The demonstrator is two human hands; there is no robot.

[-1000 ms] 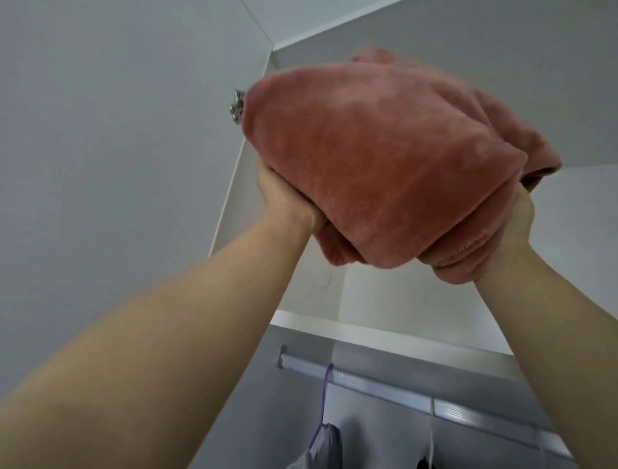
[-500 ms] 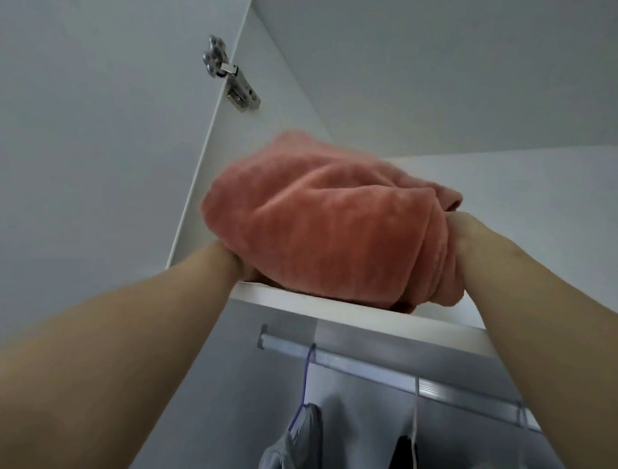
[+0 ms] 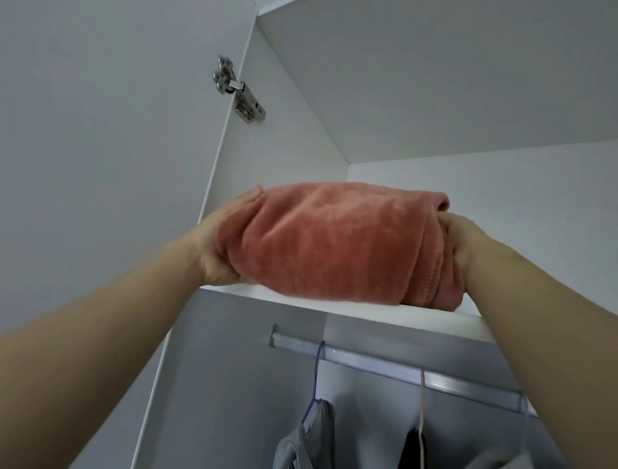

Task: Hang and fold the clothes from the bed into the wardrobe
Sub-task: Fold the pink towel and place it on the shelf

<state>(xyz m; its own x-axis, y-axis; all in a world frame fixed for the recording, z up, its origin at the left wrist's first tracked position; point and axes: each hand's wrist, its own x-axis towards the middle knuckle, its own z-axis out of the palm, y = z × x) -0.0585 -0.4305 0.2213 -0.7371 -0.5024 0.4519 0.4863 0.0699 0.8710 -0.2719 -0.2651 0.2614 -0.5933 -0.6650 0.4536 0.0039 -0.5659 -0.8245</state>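
Both hands are bracketing the folded pink fleece garment (image 3: 331,241) on the wardrobe's top shelf (image 3: 368,312): the left hand (image 3: 226,239) is cupping its left end with the palm flat against the fabric and the fingers reaching along the side, while the right hand (image 3: 458,238) is pressing into the folds at its right end, fingers tucked in, though whether they are pinching the cloth or only pushing it I cannot tell.

Between the two hands the bundle is now resting its whole underside on the shelf board; a second ago it was being carried in the air above the shelf edge, and half a second ago it was only just landing on the lip. It has since slid a little deeper and settled flatter. That suggests the placing of this piece is nearly finished, and what remains is probably a last nudge inward and letting go.

Below the hands, a hanging rail (image 3: 400,367) is carrying a grey garment (image 3: 301,452) on a purple hanger (image 3: 316,379) and a dark garment (image 3: 416,468) on a white hanger (image 3: 422,409). Above the left hand, a metal door hinge (image 3: 237,90) is showing.
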